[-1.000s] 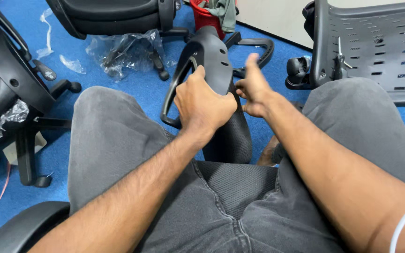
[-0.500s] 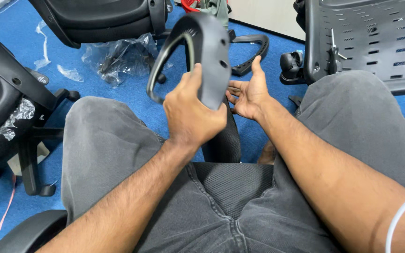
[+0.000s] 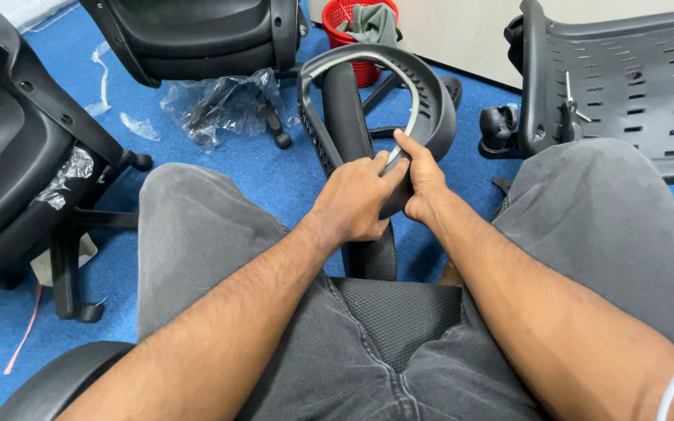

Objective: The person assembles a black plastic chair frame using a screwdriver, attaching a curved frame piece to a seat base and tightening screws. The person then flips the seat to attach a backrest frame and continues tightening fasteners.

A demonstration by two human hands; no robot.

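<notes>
A black curved plastic chair armrest (image 3: 431, 93), loop-shaped with a slotted inner face and a pale strip along its inside, stands upright between my knees. My left hand (image 3: 352, 199) grips its lower end from the left. My right hand (image 3: 423, 183) holds the same end from the right, thumb pressed on the pale strip. A black mesh-covered piece (image 3: 349, 109) rises behind the loop. I sit in grey trousers on a black mesh seat (image 3: 399, 312).
Black office chairs stand at left (image 3: 9, 156) and top (image 3: 196, 39). A perforated black seat shell (image 3: 626, 86) with castors is at right. Crumpled clear plastic wrap (image 3: 220, 105) lies on the blue carpet. A red basket (image 3: 352, 23) sits at the back.
The armrest has turned and tipped so its loop now faces me. Both hands have shifted down and closed together on its lower end; the right hand was open beside it before.
</notes>
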